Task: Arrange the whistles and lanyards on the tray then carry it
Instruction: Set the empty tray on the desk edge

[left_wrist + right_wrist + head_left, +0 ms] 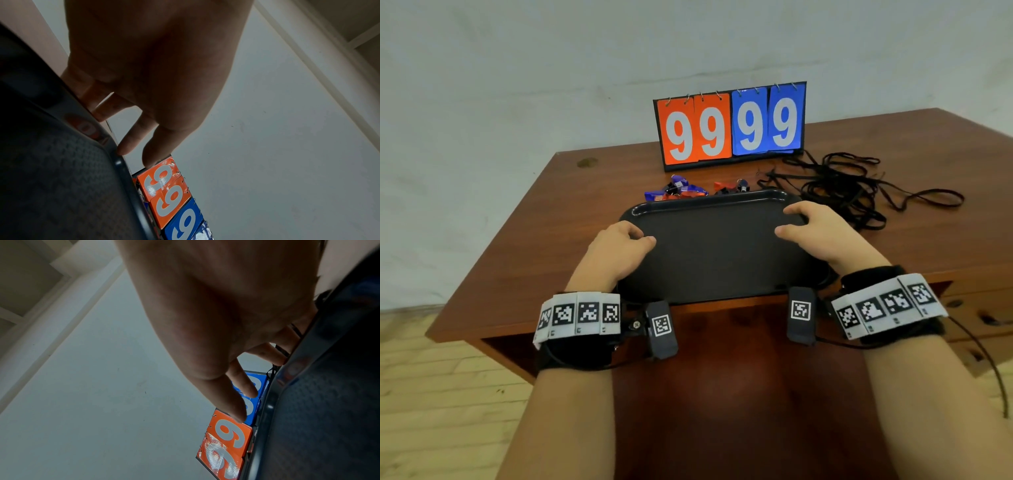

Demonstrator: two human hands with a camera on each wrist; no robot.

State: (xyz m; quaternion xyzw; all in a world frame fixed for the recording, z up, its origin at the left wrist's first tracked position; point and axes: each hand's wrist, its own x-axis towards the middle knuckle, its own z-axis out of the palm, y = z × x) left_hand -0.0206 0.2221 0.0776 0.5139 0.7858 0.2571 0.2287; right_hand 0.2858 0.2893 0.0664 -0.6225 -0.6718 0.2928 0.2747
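Note:
An empty black tray (715,246) lies on the wooden desk, its near edge slightly over the desk front. My left hand (631,238) rests at its left rim, thumb on the tray top. In the left wrist view the left hand (154,81) has fairly straight fingers whose tips touch the tray's rim (121,160). My right hand (801,222) lies over the right rim, and the right wrist view shows this right hand (226,313) loosely extended beside the tray (329,418). Blue and orange whistles (676,192) lie behind the tray. A black lanyard tangle (849,192) sits at its right.
A flip scoreboard (732,126) reading 99 99 stands at the desk's back, just behind the whistles. The desk (534,240) has bare wood to the left of the tray. A white wall is behind, and pale floor lies below left.

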